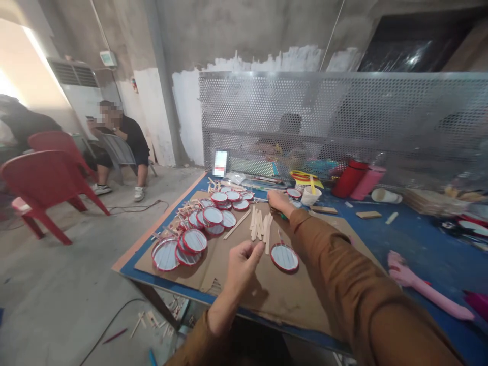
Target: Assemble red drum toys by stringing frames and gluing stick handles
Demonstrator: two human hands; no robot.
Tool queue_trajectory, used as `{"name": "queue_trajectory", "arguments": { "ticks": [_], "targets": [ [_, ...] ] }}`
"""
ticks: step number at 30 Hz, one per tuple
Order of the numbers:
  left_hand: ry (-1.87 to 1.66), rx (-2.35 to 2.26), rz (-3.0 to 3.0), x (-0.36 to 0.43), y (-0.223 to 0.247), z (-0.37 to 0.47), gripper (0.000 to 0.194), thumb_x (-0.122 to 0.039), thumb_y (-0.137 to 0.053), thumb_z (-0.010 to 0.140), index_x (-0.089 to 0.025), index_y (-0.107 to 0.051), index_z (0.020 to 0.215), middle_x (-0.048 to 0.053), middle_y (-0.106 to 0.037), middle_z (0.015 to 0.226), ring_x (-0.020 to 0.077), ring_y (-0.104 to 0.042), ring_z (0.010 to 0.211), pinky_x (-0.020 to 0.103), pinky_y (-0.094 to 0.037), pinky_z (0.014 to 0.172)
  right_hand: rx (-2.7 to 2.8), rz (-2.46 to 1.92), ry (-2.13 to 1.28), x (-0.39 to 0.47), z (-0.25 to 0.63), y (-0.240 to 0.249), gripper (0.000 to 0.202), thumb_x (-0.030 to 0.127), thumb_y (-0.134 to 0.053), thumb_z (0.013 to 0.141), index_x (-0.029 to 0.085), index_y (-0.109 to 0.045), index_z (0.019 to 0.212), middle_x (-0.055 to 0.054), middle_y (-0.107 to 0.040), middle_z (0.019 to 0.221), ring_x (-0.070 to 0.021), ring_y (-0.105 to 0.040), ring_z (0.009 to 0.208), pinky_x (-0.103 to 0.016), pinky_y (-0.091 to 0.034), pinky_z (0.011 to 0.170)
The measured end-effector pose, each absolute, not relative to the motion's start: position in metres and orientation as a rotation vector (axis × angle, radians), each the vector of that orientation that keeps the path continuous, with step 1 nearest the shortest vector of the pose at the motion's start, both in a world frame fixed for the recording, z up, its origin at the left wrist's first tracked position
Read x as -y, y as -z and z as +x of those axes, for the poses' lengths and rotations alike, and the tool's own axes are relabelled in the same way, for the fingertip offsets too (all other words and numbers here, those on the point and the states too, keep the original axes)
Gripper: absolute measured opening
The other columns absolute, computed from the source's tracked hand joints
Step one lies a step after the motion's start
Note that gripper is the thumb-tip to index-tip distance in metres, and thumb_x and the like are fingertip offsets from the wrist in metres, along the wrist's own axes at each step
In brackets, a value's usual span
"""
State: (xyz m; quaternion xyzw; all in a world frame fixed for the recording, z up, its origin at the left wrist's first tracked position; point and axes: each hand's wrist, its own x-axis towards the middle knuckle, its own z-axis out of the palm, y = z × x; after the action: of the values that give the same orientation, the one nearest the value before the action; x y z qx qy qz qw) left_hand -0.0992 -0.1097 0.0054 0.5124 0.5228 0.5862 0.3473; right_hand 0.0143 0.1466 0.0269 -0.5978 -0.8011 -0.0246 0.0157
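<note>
My left hand [244, 264] is over the front of the cardboard sheet [305, 300], thumb and fingers pressed together; whatever they may hold cannot be made out. Just beyond its fingertips lie several flat wooden sticks [257, 224]. A red-rimmed disc [284, 257] with a pale striped face and a small stick at its edge lies to the right of that hand. My right hand [281, 201] reaches to the far side of the cardboard, fingers curled downward; a bit of green shows beneath it, and its grip is mostly hidden. Several similar discs [212, 215] are piled at the left.
A white cup [311, 195], a red bottle [349, 178] and a pink bottle [368, 183] stand along the back before a perforated metal screen [251, 101]. A pink tool [427, 287] lies at right. Red chairs [53, 173] and a seated person [129, 137] are at left.
</note>
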Motion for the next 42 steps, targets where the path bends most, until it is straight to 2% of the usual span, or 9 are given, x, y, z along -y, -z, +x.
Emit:
{"name": "queue_trajectory", "arguments": {
  "ticks": [8, 15, 18, 23, 25, 30, 34, 37, 42],
  "targets": [
    [-1.472, -1.355, 1.332, 0.111, -0.004, -0.098, 0.059, -0.069, -0.047, 0.074, -0.019, -0.03, 0.048, -0.004, -0.027, 0.05, 0.0081, -0.028, 0.052, 0.023, -0.023, 0.05, 2.567, -1.815, -0.03, -0.175, 0.022, -0.016, 0.025, 0.021, -0.056, 0.079, 0.02, -0.07, 0.1, -0.009, -0.067, 0.111, -0.0204, -0.061, 0.101, -0.024, -0.041, 0.072],
    [-1.434, -1.374, 1.328, 0.11, -0.006, -0.098, 0.061, -0.073, -0.045, 0.072, -0.019, -0.031, 0.048, -0.004, -0.028, 0.048, 0.0081, -0.027, 0.051, 0.024, -0.022, 0.05, 2.664, -1.766, -0.038, -0.181, 0.017, -0.019, 0.023, 0.017, -0.054, 0.078, 0.012, -0.073, 0.089, -0.013, -0.072, 0.092, -0.0189, -0.065, 0.084, -0.022, -0.041, 0.065],
    [-1.439, -1.369, 1.347, 0.11, -0.004, -0.098, 0.06, -0.071, -0.046, 0.072, -0.019, -0.031, 0.048, -0.004, -0.028, 0.049, 0.0082, -0.027, 0.051, 0.024, -0.022, 0.05, 2.638, -1.776, 0.036, -0.177, 0.023, -0.022, 0.025, 0.017, -0.052, 0.081, 0.008, -0.071, 0.093, -0.017, -0.071, 0.093, -0.0216, -0.065, 0.086, -0.025, -0.042, 0.07],
    [-1.468, -1.367, 1.345, 0.11, -0.002, -0.098, 0.057, -0.065, -0.047, 0.076, -0.019, -0.031, 0.048, -0.004, -0.028, 0.049, 0.0082, -0.027, 0.051, 0.024, -0.022, 0.05, 2.563, -1.706, 0.213, -0.161, 0.031, -0.032, 0.032, 0.014, -0.041, 0.087, 0.004, -0.063, 0.109, -0.025, -0.064, 0.109, -0.0286, -0.061, 0.103, -0.037, -0.04, 0.084],
    [-1.468, -1.369, 1.349, 0.111, -0.002, -0.098, 0.056, -0.064, -0.048, 0.076, -0.018, -0.032, 0.048, -0.004, -0.028, 0.049, 0.0082, -0.028, 0.051, 0.024, -0.022, 0.05, 2.63, -1.583, 0.198, -0.15, 0.024, -0.035, 0.031, 0.014, -0.042, 0.087, 0.008, -0.063, 0.108, -0.021, -0.065, 0.111, -0.0261, -0.06, 0.104, -0.034, -0.04, 0.085],
    [-1.469, -1.37, 1.367, 0.112, -0.003, -0.097, 0.054, -0.062, -0.048, 0.077, -0.018, -0.034, 0.048, -0.004, -0.03, 0.048, 0.0081, -0.028, 0.051, 0.024, -0.022, 0.05, 2.963, -1.066, 0.003, -0.107, -0.015, -0.035, 0.019, 0.023, -0.057, 0.082, 0.025, -0.068, 0.097, 0.001, -0.07, 0.1, -0.0123, -0.062, 0.094, -0.018, -0.041, 0.08],
    [-1.445, -1.357, 1.401, 0.111, -0.003, -0.097, 0.052, -0.059, -0.049, 0.078, -0.017, -0.037, 0.049, -0.004, -0.033, 0.048, 0.0079, -0.029, 0.051, 0.023, -0.023, 0.05, 3.147, -0.675, 0.277, -0.076, -0.04, -0.037, 0.019, 0.018, -0.052, 0.085, 0.019, -0.068, 0.096, -0.007, -0.07, 0.097, -0.0182, -0.064, 0.091, -0.024, -0.043, 0.074],
    [-1.417, -1.338, 1.427, 0.11, -0.001, -0.098, 0.05, -0.057, -0.049, 0.079, -0.017, -0.039, 0.051, -0.004, -0.035, 0.049, 0.0078, -0.031, 0.052, 0.023, -0.024, 0.051, 3.173, -0.717, 0.441, -0.072, -0.046, -0.04, 0.02, 0.012, -0.049, 0.084, 0.014, -0.068, 0.089, -0.012, -0.07, 0.091, -0.0207, -0.065, 0.086, -0.026, -0.043, 0.07],
    [-1.402, -1.366, 1.451, 0.109, 0.003, -0.099, 0.05, -0.055, -0.05, 0.08, -0.017, -0.037, 0.05, -0.005, -0.032, 0.05, 0.0078, -0.03, 0.052, 0.024, -0.022, 0.052, 3.144, -0.816, 0.529, -0.091, -0.034, -0.041, 0.023, 0.008, -0.046, 0.083, 0.011, -0.065, 0.096, -0.016, -0.067, 0.098, -0.0202, -0.063, 0.086, -0.025, -0.041, 0.068]
  ]
}}
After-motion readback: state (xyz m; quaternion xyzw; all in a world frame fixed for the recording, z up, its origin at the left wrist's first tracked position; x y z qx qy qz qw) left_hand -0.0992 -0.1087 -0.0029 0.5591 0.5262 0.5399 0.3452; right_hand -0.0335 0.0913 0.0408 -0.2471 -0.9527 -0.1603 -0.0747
